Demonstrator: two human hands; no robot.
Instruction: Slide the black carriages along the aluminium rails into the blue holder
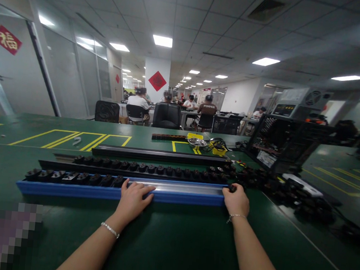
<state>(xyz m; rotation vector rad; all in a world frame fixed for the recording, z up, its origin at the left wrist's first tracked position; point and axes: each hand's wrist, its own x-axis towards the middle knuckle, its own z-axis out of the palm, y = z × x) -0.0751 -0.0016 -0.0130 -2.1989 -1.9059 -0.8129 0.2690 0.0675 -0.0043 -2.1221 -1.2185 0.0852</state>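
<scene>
A long blue rail (180, 198) with a silvery channel lies across the green table. Black socket modules (83, 179) fill its left part in a row. My left hand (134, 198) is closed over the rail's near wall, fingers on top and thumb in front, beside the last module of the row. At the right end, my right hand (236, 201) pinches a small black socket module (232, 188) at the channel's mouth; the fingers partly hide it. Just behind lies a black rail (59, 165) with another row of black modules, and farther back a long black rail (162, 155).
Loose black modules (307, 198) are heaped at the right, near an open computer case (268, 139). A metal bowl (197, 142), cables (219, 144) and a dark strip (167, 137) lie at the back. Yellow tape marks the table. People sit at farther desks beyond chairs (167, 116).
</scene>
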